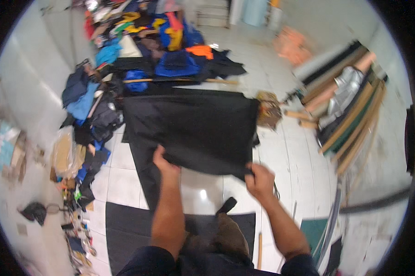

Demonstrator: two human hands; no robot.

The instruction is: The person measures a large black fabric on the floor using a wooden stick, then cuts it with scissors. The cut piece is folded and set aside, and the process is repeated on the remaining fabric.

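A wide sheet of black fabric [193, 124] hangs stretched out in front of me, lifted off the floor along its near edge. At that edge, on the left, my left hand [165, 162] grips the cloth, its thumb on top and its fingers partly hidden. My right hand [260, 180] is closed around the near right corner. A long part of the fabric drops down to the left of my left forearm. Below my arms another black sheet [127, 232] lies flat on the floor, partly under my legs.
Beyond the fabric, a thin wooden stick [221, 81] lies before a large heap of coloured cloth scraps [170, 41]. Fabric rolls [350, 110] lean along the right wall. An orange-pink bundle [291, 46] sits at the back. Small items [81, 239] line the left wall.
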